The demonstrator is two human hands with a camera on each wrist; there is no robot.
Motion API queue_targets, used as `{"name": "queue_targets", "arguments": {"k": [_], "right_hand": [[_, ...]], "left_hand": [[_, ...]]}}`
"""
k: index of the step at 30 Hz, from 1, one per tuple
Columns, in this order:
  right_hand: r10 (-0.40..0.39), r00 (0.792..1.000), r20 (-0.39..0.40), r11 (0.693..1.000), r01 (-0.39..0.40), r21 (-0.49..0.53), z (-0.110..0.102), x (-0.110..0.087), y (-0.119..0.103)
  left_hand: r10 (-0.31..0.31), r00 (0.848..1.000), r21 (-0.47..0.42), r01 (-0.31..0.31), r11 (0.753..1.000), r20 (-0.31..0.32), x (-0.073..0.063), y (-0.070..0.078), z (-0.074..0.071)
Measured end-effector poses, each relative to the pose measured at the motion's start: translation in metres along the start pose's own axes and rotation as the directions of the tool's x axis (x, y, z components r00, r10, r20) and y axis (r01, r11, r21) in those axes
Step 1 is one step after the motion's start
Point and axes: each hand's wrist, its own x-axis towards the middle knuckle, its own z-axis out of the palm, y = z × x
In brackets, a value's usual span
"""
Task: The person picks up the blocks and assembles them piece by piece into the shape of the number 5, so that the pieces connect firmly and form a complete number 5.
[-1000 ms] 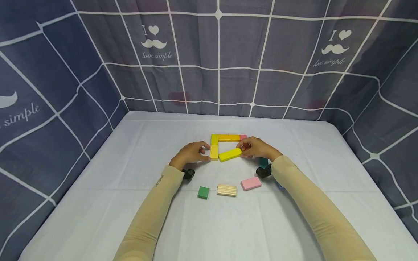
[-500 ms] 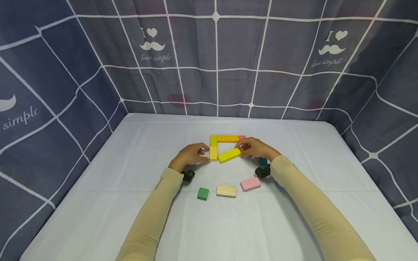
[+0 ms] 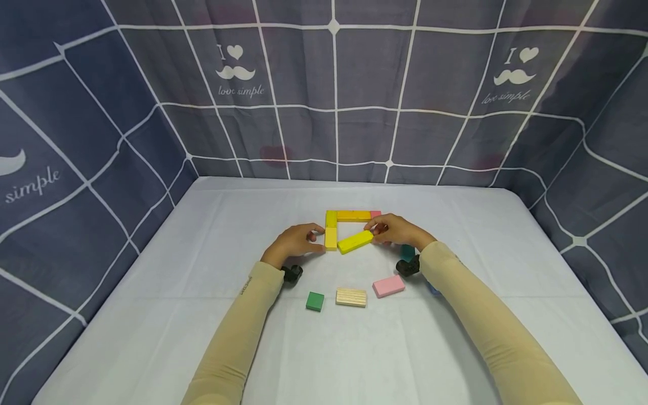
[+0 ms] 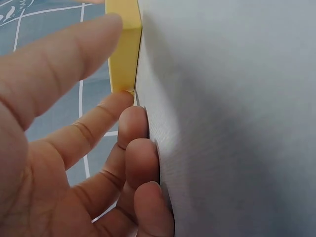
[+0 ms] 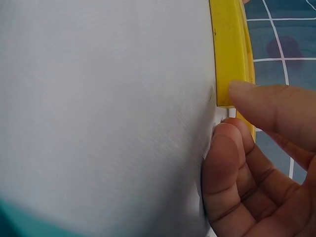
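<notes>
My right hand (image 3: 397, 229) pinches the right end of a bright yellow wooden block (image 3: 355, 242), which lies slanted; in the right wrist view the thumb presses on the block's end. The block's left end sits close beside a paler yellow block (image 3: 331, 239). Thumb and forefinger of my left hand (image 3: 296, 241) touch that paler block along its left side, thumb at the near corner. Behind it stands a lime-yellow block (image 3: 331, 218), with an orange-yellow block (image 3: 353, 216) running right to a reddish-pink block (image 3: 375, 214), partly covered by my right hand.
Nearer on the white-covered table (image 3: 324, 349) lie a green square block (image 3: 315, 301), a ridged plain-wood block (image 3: 351, 297) and a pink block (image 3: 388, 286). A teal block (image 3: 407, 252) and a blue block (image 3: 433, 288) are partly hidden by my right arm. Grey checked cloth (image 3: 304, 135) surrounds the table.
The head view has shifted slightly. Both hands and the blocks stay in practically the same places.
</notes>
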Motion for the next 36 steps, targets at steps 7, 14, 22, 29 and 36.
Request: {"name": "queue_targets", "arguments": {"k": [7,14,22,29,36], "right_hand": [[-0.024,1.000,0.015,1.000,0.024,-0.006,-0.002,-0.001,0.000],[-0.010,1.000,0.012,1.000,0.010,-0.003,-0.001,-0.001,-0.001],[0.006,1.000,0.013,1.000,-0.006,0.008,-0.001,-0.001,0.000],[-0.017,1.000,0.018,0.999,0.016,0.037,-0.003,-0.008,0.000],[-0.066,0.998,-0.004,0.995,0.066,0.071,-0.002,-0.020,-0.002]], "left_hand": [[-0.001,1.000,0.005,0.001,1.000,0.019,0.002,0.000,-0.001],[-0.009,1.000,0.005,0.009,1.000,0.016,0.001,-0.001,-0.002],[-0.009,1.000,-0.003,0.009,1.000,0.020,0.004,-0.001,0.000],[0.001,1.000,0.002,-0.001,1.000,0.021,0.005,-0.002,0.000],[0.003,1.000,-0.005,-0.002,1.000,0.025,0.004,-0.003,0.000]]}}
